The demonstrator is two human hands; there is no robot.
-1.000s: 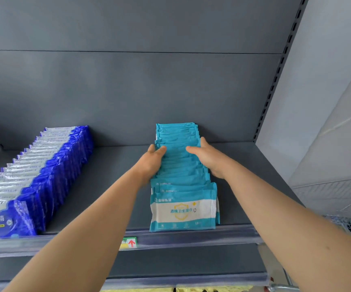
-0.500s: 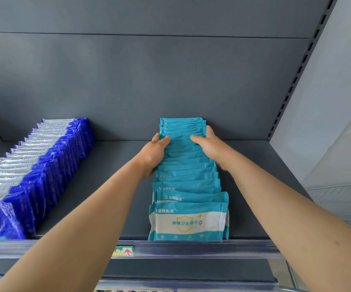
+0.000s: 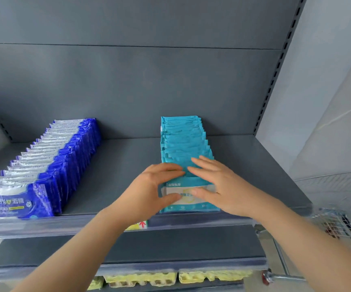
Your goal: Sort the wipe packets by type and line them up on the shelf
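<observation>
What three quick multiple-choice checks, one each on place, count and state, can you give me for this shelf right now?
1. Where does the teal row of packets stand relative to the blue row?
A. To its left
B. To its right
C. On the level below

2. How many rows of packets are on the shelf?
A. One
B. Two
C. Four

3. How are the fingers of the left hand and right hand?
A. Balled into fists
B. Curled round a blue packet
C. Stretched out over the teal row's front end

Answers:
1 B: the teal row is right of the blue row, with bare shelf between them.
2 B: one blue row and one teal row.
3 C: both hands lie on the teal row with fingers stretched out.
</observation>
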